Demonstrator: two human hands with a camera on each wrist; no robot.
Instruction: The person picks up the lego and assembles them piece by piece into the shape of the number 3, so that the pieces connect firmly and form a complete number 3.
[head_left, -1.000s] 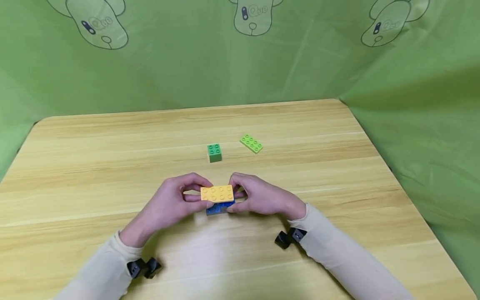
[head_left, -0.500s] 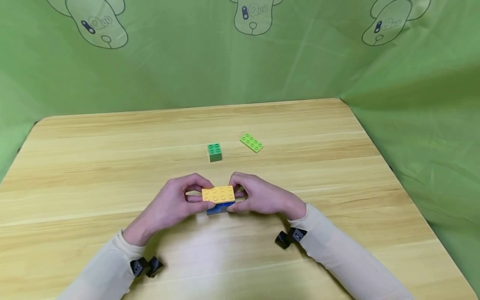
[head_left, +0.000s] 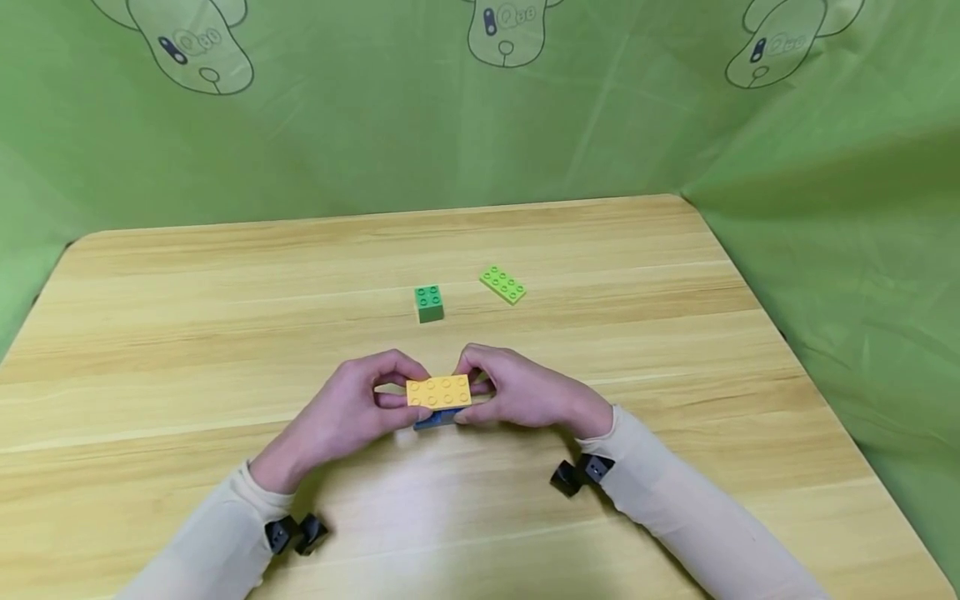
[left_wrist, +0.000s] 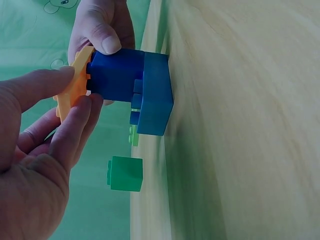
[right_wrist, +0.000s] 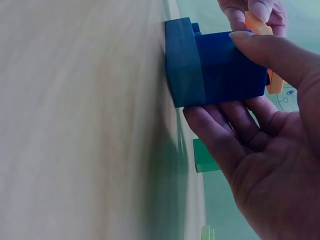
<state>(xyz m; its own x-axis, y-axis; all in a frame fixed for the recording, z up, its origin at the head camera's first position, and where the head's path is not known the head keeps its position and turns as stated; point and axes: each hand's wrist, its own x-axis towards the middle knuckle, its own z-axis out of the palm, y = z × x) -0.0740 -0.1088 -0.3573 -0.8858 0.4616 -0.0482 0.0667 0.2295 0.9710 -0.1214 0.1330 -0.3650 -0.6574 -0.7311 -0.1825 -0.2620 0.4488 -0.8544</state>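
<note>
My left hand pinches a thin yellow-orange building plate between thumb and fingers. Opposite it, my right hand grips a dark blue brick, thumb on the near side and fingers on the far side. That brick sits on a lighter blue brick, offset so that some studs of the lower one stay bare. The plate lies over the dark blue brick's studs, slightly tilted in the left wrist view, one end right at the studs. From the head view it hides most of the blue bricks.
Beyond the hands, a green four-stud brick stands on the wooden table. Behind it to the right lies a flat lime-green plate, set at an angle. Green cloth hangs behind the table and along its sides.
My left hand has shifted slightly right and nearer, carrying the yellow-orange plate further over the blue bricks. The right hand and blue bricks have hardly moved.
</note>
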